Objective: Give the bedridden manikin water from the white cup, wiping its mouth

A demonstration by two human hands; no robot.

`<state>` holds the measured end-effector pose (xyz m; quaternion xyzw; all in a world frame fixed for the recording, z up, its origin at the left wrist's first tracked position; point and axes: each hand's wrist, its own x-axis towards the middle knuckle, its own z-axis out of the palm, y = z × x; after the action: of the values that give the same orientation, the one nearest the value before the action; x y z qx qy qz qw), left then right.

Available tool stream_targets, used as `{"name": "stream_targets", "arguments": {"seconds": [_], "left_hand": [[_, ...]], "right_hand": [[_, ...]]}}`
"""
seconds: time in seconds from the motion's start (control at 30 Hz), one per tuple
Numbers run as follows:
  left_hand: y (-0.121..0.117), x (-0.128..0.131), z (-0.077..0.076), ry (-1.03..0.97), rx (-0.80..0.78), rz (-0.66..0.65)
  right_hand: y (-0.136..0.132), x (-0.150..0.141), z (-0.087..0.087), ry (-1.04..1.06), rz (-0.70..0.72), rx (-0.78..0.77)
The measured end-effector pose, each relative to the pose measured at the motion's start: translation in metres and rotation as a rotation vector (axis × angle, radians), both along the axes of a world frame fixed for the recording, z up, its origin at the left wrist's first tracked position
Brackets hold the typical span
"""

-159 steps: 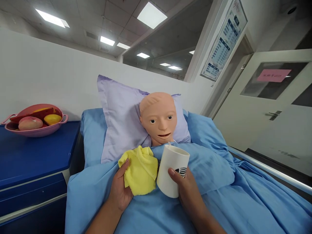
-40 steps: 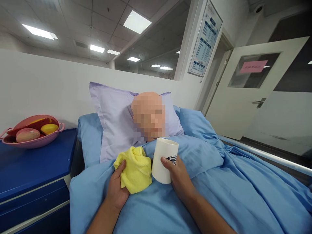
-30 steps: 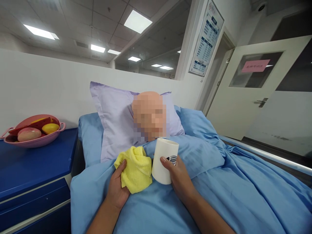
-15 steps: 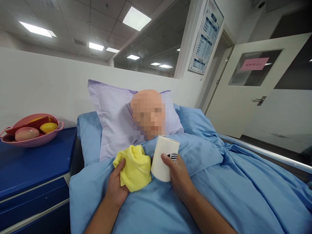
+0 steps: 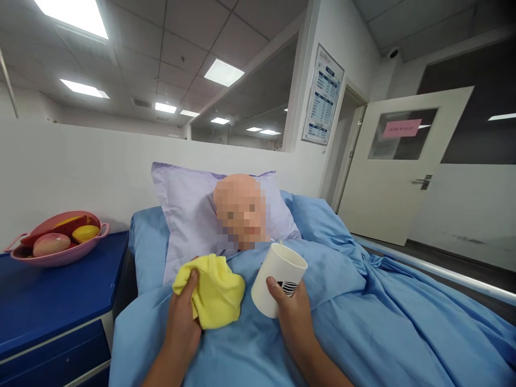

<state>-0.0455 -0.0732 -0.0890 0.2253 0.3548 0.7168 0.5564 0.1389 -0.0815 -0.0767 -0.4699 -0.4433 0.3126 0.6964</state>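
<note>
My left hand (image 5: 183,312) grips a folded yellow cloth (image 5: 217,295), thumb on top and fingers beneath. In my right hand (image 5: 296,317) is a white cup (image 5: 272,287) with a black striped mark, tilted a little to the right. Its rim faces up toward me; what is inside cannot be made out. Both are held above the blue quilt (image 5: 242,357), the cloth left of the cup and apart from it. Just beyond them a manikin head (image 5: 241,191) lies on a lilac pillow (image 5: 183,215), with the quilt drawn up to its neck.
On the left, a blue bedside cabinet (image 5: 60,301) bears a pink basket (image 5: 68,258) of fruit. A metal bed rail (image 5: 435,271) runs along the right side. Behind stand a white partition (image 5: 100,166) and an open door (image 5: 374,204) with a pink sign.
The view has tipped upward. My hands have moved apart, the cloth going left and the cup right. The cup leans more to the right than before. Both hands keep their hold.
</note>
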Motion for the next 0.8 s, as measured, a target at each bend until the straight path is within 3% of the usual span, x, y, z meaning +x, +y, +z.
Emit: {"name": "stream_targets", "arguments": {"seconds": [0.1,0.2,0.27,0.3,0.4,0.5,0.6,0.8], "left_hand": [[0.006,0.004,0.029,0.339,0.318,0.342],[0.025,0.016,0.061,0.821,0.909,0.679],[0.041,0.03,0.078,1.133,1.275,0.743],[0.05,0.037,0.083,1.28,1.367,0.751],[0.073,0.059,0.088,1.707,1.343,0.746],[0.087,0.07,0.078,1.944,1.244,0.774],[0.092,0.068,0.066,1.972,1.278,0.708],[0.083,0.045,0.042,1.751,1.319,0.206]], "right_hand": [[0.0,0.001,0.001,0.068,-0.011,-0.017],[0.001,0.0,0.001,0.111,-0.025,-0.014],[0.002,-0.001,0.0,0.118,-0.038,-0.006],[0.002,-0.001,0.0,0.119,-0.041,-0.002],[0.005,-0.001,-0.002,0.126,-0.038,0.006],[0.008,0.001,-0.005,0.145,-0.026,0.011],[0.01,0.003,-0.005,0.141,0.008,0.026],[0.014,0.003,-0.007,0.113,0.032,0.064]]}}
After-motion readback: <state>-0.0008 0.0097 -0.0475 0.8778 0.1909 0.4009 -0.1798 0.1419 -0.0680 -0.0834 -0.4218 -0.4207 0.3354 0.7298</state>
